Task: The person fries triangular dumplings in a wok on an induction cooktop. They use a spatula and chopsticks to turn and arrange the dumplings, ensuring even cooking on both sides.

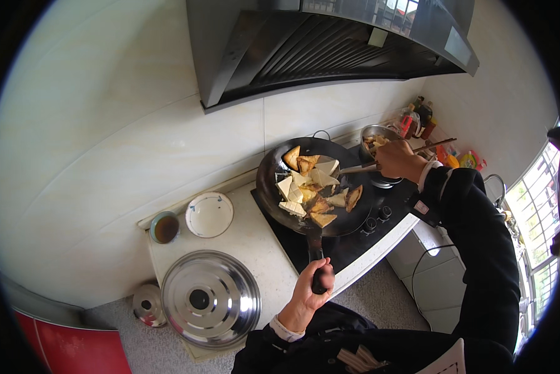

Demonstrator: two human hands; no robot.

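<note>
My left hand (310, 287) grips the black handle (316, 255) of a dark wok (273, 205), which sits on a black glass gas hob (284, 243). In the wok lie several triangular tofu pieces (322, 177), some white and others browned (319, 205). Closed around the shaft of a metal spatula (357, 169), my right hand (394, 159) is above the wok's right side. The spatula's head is among the tofu, partly hidden. A thin brown stick, perhaps a chopstick (436, 145), also passes through the right hand. Beyond that hand, a steel pot (381, 131) holds browned pieces.
A range hood (326, 56) overhangs the hob. Left of the wok are a white bowl (209, 215), a cup of brown liquid (166, 228) and a large steel lid (209, 299). Bottles (422, 114) crowd the far right corner. Two knobs (378, 219) sit on the hob's front.
</note>
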